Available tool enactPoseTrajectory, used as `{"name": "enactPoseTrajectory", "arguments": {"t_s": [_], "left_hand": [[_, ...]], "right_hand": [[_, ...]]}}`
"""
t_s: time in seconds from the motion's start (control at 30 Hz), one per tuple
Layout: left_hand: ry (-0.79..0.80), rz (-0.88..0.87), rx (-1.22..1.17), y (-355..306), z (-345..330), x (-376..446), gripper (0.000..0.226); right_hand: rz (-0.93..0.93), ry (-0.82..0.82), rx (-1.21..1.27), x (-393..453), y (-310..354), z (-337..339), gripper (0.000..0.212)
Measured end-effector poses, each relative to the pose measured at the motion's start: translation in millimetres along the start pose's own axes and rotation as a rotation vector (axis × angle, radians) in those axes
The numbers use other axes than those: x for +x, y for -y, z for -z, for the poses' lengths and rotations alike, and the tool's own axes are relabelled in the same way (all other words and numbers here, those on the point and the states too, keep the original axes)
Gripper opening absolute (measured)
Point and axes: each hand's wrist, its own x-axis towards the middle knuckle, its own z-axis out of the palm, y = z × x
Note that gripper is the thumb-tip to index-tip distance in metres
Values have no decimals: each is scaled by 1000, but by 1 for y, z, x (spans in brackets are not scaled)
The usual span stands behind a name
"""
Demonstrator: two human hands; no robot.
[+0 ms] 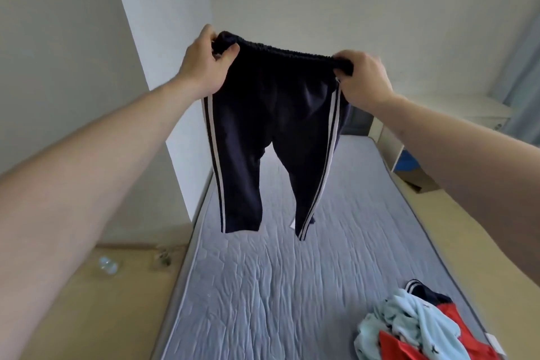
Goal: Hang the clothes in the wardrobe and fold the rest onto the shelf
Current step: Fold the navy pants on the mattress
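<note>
Your left hand (206, 60) and right hand (361, 77) each pinch the waistband of dark striped trousers (273, 137), held up above the mattress (271, 286); a clothes pile (415, 327) lies on the mattress's near right corner.

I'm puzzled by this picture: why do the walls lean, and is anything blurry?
Head view: the wide-angle lens bends the walls and stretches both forearms; soft daylight, no glare; the left hand, right hand and navy track pants look slightly motion-softened.
</note>
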Motion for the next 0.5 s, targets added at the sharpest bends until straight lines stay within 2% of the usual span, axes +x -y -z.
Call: {"name": "enactPoseTrajectory", "arguments": {"t_s": [0.13,0.27,0.37,0.5], "left_hand": [[18,-37,21,-5,8,-11,36],[114,-14,-3,28,-9,-55,31],[216,73,8,71,-37,-105,29],[447,242,31,141,-89,-195,22]], "right_hand": [[47,-3,5,-10,-1,1,30],[30,76,24,-53,-18,-27,30],[-28,215,22,-101,-40,-67,28],[-117,485,29,-183,-80,-137,32]]}}
